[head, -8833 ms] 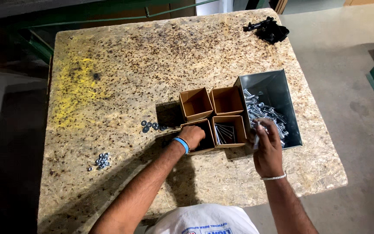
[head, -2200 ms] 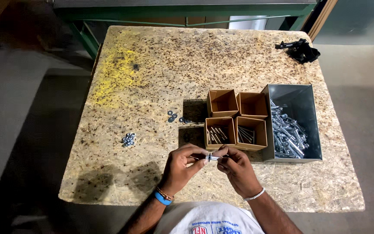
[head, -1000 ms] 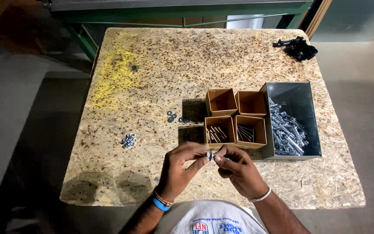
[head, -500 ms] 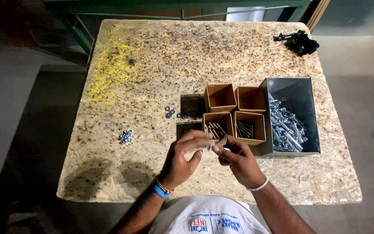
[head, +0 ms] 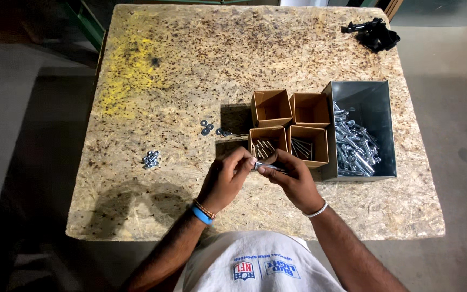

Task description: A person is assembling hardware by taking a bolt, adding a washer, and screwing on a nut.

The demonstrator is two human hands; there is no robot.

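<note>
Bolt (head: 263, 167) looking small, rigid, slick steel; left hand (head: 224, 181) and right hand (head: 294, 181) fingertips are pinching its ends.

Chipboard table (head: 179, 65), yellow-stained toward its left edge, bearing four open cardboard boxes (head: 289, 125) and a grey metal bin of bolts (head: 360, 132) near its right edge, washers (head: 207, 127) mid-table, nuts (head: 151, 159) leftward, and a black object (head: 374, 33) at its far right corner.
</note>
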